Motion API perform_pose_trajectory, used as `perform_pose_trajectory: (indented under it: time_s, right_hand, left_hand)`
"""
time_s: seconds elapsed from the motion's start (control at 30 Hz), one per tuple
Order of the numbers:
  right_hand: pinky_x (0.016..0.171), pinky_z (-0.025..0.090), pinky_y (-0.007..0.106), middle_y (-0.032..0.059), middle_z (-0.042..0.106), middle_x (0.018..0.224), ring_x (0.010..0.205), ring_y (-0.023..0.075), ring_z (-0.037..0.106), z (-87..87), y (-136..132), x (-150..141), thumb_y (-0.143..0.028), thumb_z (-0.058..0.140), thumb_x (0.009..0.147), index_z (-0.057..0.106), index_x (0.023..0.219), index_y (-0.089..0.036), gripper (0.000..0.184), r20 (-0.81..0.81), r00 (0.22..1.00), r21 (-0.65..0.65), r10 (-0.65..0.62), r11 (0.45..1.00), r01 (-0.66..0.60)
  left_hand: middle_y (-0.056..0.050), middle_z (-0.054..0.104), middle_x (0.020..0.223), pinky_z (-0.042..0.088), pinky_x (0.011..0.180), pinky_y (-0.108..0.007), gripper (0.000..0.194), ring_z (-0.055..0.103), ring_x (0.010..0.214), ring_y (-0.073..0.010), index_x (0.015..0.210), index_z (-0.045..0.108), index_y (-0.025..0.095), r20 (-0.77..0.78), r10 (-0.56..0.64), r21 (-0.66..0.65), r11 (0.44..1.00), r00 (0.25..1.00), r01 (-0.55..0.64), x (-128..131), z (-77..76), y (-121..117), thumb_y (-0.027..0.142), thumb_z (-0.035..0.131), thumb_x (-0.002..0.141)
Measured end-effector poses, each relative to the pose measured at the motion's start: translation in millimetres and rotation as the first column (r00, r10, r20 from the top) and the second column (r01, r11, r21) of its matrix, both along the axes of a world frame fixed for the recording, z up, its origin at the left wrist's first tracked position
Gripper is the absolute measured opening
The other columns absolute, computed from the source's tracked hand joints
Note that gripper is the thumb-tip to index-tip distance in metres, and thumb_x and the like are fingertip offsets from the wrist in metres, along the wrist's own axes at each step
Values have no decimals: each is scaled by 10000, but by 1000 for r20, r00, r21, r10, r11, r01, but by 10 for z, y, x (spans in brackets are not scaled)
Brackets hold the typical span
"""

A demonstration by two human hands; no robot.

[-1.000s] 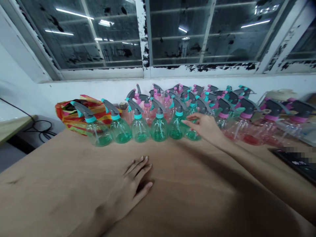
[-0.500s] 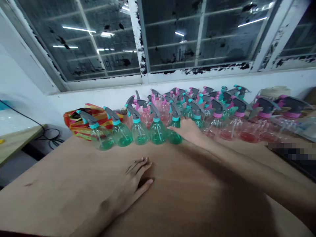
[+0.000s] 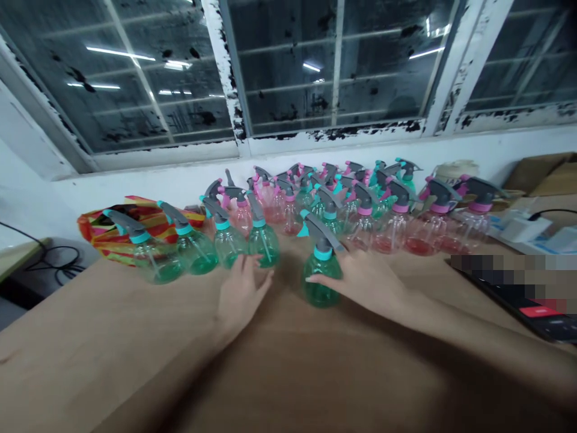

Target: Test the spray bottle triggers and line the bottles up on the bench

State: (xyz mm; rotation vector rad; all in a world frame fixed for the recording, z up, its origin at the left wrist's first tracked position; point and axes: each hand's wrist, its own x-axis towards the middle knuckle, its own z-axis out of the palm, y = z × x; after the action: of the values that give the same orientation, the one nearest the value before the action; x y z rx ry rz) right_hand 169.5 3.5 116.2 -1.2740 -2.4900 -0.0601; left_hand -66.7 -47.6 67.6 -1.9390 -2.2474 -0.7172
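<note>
My right hand (image 3: 372,281) is closed round a green spray bottle (image 3: 321,282) with a turquoise collar and grey trigger head, out in front of the rows. The bottle stands nearly upright, with some green liquid low inside. My left hand (image 3: 241,291) is open, its fingertips in front of another green spray bottle (image 3: 265,240); whether they touch it I cannot tell. More green spray bottles, including one at the left end (image 3: 157,258), stand in line there. To the right, clear spray bottles with pink collars (image 3: 421,231) hold a little red liquid.
Behind the front row stand several more pink and green spray bottles (image 3: 274,192). A red and yellow bag (image 3: 108,234) lies at the left. On the wooden table (image 3: 288,373), a phone (image 3: 505,294) and white chargers (image 3: 525,228) lie at the right, below the window.
My right hand has drawn the green spray bottle out of the front row towards me. My left hand has moved forward from the tabletop to the green bottles. The view has shifted right.
</note>
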Motion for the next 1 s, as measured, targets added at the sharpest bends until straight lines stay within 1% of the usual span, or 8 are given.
perform_pose_trajectory:
  time_s: [0.07, 0.17, 0.23, 0.37, 0.53, 0.77, 0.9, 1.0]
  right_hand:
    - [496, 455, 378, 153, 689, 724, 606, 300, 664, 1, -42, 167, -646, 425, 850, 684, 821, -128, 580, 28, 1000, 1, -3, 1000, 3]
    - [498, 448, 370, 104, 646, 594, 557, 281, 640, 0, -58, 360, -644, 415, 855, 667, 740, -169, 549, 37, 999, 21, 8, 1000, -9]
    - [525, 458, 378, 84, 627, 558, 550, 277, 635, 4, -48, 440, -637, 420, 857, 663, 725, -190, 527, 22, 999, 39, 32, 999, -33]
    - [537, 465, 386, 68, 606, 533, 533, 272, 626, 6, -19, 503, -633, 429, 856, 661, 710, -203, 511, 14, 999, 49, 49, 998, -50]
    - [555, 468, 375, 68, 611, 559, 563, 265, 634, -29, 2, 485, -635, 449, 847, 639, 690, -213, 488, 20, 999, 65, 37, 997, -39]
    - [544, 463, 362, 119, 673, 714, 661, 292, 662, -120, 48, 421, -671, 420, 838, 649, 934, -150, 577, 5, 1000, 190, 29, 981, -30]
    - [502, 438, 349, 64, 620, 562, 645, 310, 657, -169, 67, 423, -689, 427, 823, 581, 1185, -103, 705, -13, 1000, 231, 29, 973, -25]
    - [482, 425, 349, 53, 594, 516, 600, 309, 644, -176, 58, 433, -696, 398, 831, 575, 1195, -86, 732, -5, 1000, 237, 24, 971, -22]
  left_hand:
    - [-143, 639, 999, 507, 700, -420, 563, 658, 901, -340, 1316, 377, 108, 19, 142, 16, 990, 990, -142, -88, 100, 133, 508, 432, 923]
    - [-83, 667, 803, 495, 634, -382, 697, 677, 787, -339, 1363, 339, 128, 29, 220, -30, 975, 975, -219, -196, 260, 300, 617, 454, 880]
    - [-91, 686, 849, 488, 669, -374, 717, 675, 830, -341, 1347, 388, 165, 16, 215, -64, 975, 976, -214, -216, 353, 391, 670, 472, 846]
    - [-102, 697, 959, 479, 723, -380, 651, 665, 905, -350, 1307, 451, 217, -26, 201, -113, 973, 979, -203, -188, 472, 551, 658, 501, 831]
    - [-140, 699, 944, 488, 709, -398, 626, 665, 908, -375, 1195, 537, 194, -80, 249, -135, 957, 965, -258, -145, 492, 660, 685, 492, 810]
    - [-190, 693, 941, 488, 734, -421, 694, 662, 926, -386, 1268, 459, 133, -143, 312, -86, 941, 939, -326, -2, 475, 615, 686, 459, 848]
    - [-205, 694, 885, 493, 704, -412, 781, 671, 888, -391, 1319, 410, 94, -166, 337, -70, 933, 927, -352, 24, 469, 614, 707, 464, 837]
    - [-200, 690, 868, 488, 703, -399, 794, 674, 871, -379, 1307, 423, 86, -188, 340, -57, 933, 922, -356, 23, 457, 608, 718, 469, 829]
